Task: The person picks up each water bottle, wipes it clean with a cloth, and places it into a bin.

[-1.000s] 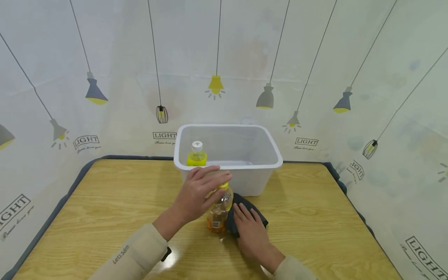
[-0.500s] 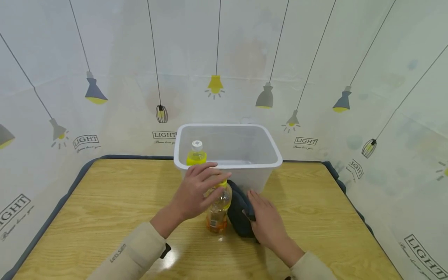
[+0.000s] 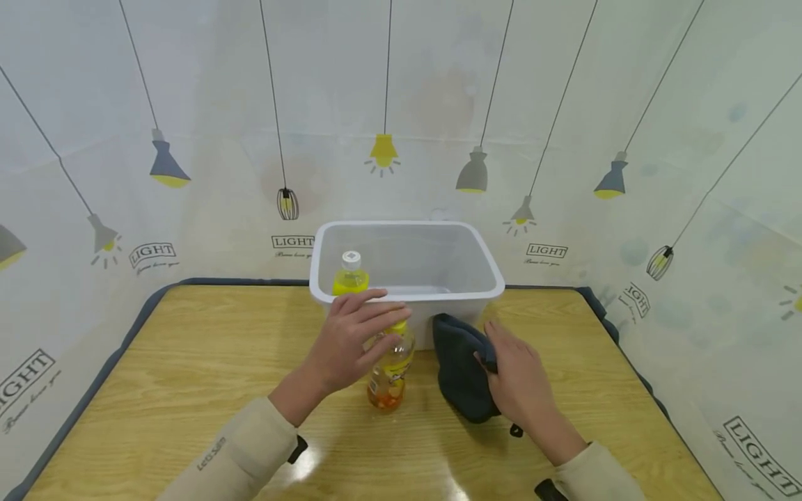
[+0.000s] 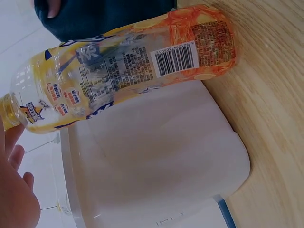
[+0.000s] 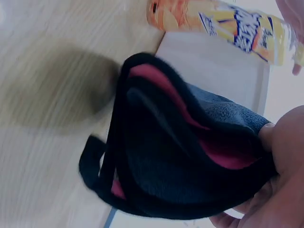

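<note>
My left hand (image 3: 351,341) pinches the yellow cap of a clear plastic drink bottle (image 3: 388,379) that stands near the front of a white tub. Its yellow-and-orange label and barcode show in the left wrist view. My right hand (image 3: 520,379) grips a folded dark cloth (image 3: 464,372) to the right of the bottle, with a gap between them. In the right wrist view the cloth (image 5: 161,156) has black edging, a pink inner side and a small hanging loop. Its far end hangs loose above the table.
The white tub (image 3: 438,298) stands at the back of the wooden table (image 3: 207,362). Inside its left end is a bottle (image 3: 351,278) of yellow liquid with a white cap. Printed sheets (image 3: 426,83) wall off the back and sides.
My right hand has drawn the cloth away from the bottle to the right and lifted it. The bottle has turned about its length, showing another label side. My left hand has barely moved.
</note>
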`<state>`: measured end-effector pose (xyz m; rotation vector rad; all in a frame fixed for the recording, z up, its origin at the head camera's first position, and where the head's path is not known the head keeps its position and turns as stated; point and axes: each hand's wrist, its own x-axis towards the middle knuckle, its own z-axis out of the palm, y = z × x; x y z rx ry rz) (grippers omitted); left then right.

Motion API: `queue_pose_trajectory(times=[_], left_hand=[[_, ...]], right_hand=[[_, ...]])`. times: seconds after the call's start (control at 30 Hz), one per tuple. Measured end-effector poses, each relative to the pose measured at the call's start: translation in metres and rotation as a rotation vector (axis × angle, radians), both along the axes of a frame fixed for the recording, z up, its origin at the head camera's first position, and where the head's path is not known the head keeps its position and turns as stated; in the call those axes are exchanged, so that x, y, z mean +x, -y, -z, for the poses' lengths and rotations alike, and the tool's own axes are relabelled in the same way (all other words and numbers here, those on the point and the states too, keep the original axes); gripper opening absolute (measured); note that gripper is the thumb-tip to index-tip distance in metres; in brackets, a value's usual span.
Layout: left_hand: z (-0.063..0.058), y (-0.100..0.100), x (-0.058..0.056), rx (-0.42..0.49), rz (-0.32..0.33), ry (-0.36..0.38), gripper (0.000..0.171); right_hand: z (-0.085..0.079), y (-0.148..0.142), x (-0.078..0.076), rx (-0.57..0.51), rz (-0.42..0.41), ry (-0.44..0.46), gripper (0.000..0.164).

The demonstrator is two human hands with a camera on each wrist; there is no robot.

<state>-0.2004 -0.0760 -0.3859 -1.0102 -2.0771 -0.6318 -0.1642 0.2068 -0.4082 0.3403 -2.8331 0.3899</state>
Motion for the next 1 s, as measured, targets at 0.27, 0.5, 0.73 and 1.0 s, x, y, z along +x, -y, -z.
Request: queue_pose_trajectory(times=[0.27,0.5,0.73,1.0], left_hand=[[0.002,0.000,-0.001,-0.001,-0.034,0.014,0.036],[0.004,-0.001,-0.001,-0.027,-0.038,0.043,0.035],[0.004,-0.002,-0.001,-0.024,-0.038,0.035,0.036],[0.007,-0.005,-0.002,0.008,-0.035,0.004,0.036]], right_hand=[[-0.006,-0.004,-0.001,-0.006,-0.011,-0.026,0.053],[-0.008,0.006,-0.002,-0.039,-0.035,-0.035,0.051],[-0.017,0.025,0.003,-0.085,-0.101,-0.076,0.049],[-0.016,0.066,0.005,-0.097,-0.222,-0.154,0.056]])
